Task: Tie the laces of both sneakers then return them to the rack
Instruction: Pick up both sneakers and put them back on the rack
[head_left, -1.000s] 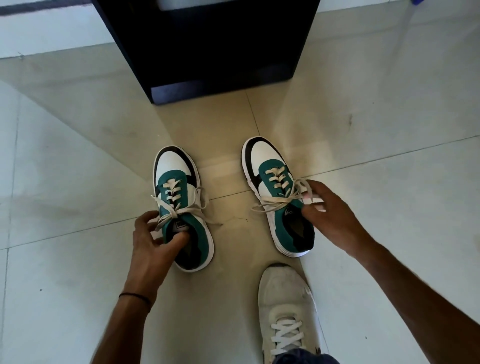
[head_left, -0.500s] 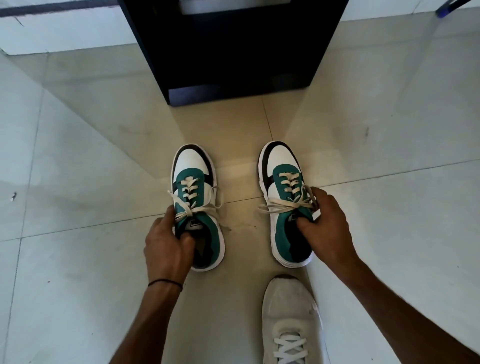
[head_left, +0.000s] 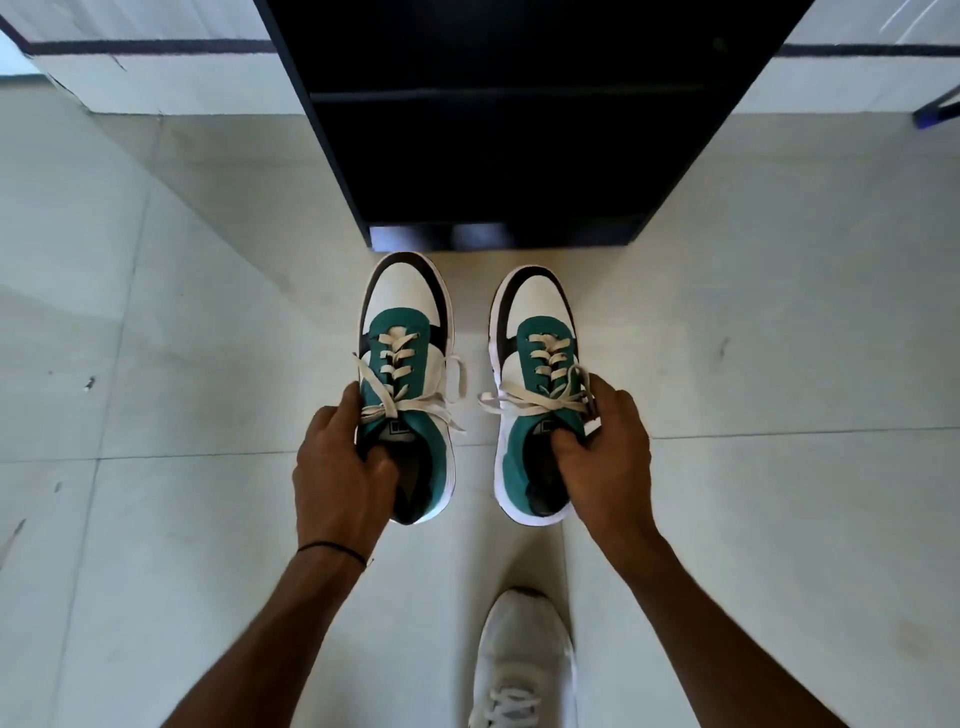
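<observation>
Two white, teal and black sneakers with cream laces tied in bows are held above the tiled floor, toes pointing at the black rack (head_left: 498, 156). My left hand (head_left: 337, 467) grips the left sneaker (head_left: 402, 332) at its collar, thumb inside the opening. My right hand (head_left: 605, 452) grips the right sneaker (head_left: 537, 338) the same way, fingers on its outer side. Both toes are just short of the rack's bottom edge.
The rack's dark lower shelf opening faces me, its base resting on the pale floor tiles (head_left: 182, 364). My own white shoe (head_left: 522, 665) stands on the floor at the bottom. A blue object (head_left: 940, 109) pokes in at the right edge.
Both hands closed on the sneakers' collars, lifted them off the floor and carried them forward towards the rack. The view tilted up, showing more of the rack.
</observation>
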